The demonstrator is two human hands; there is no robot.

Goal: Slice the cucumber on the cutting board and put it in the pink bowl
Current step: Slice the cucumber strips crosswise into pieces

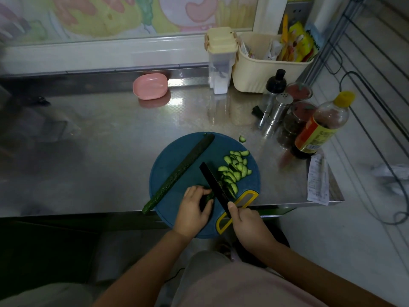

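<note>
Right hand [245,227], knife [212,180], half-moon cucumber slices [235,167]

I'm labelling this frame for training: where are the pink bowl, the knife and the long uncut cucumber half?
pink bowl [150,86]: head view, bare inner floor.
knife [212,180]: head view, middle of the black blade.
long cucumber half [180,171]: head view, dark skin at mid-length.

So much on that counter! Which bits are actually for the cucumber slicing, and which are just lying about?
For the job: board, knife in the right hand, stub held by the left hand, cucumber half, slices, pink bowl.

Lying about: sauce bottle, shaker, basket, seasoning box, receipt.
</note>
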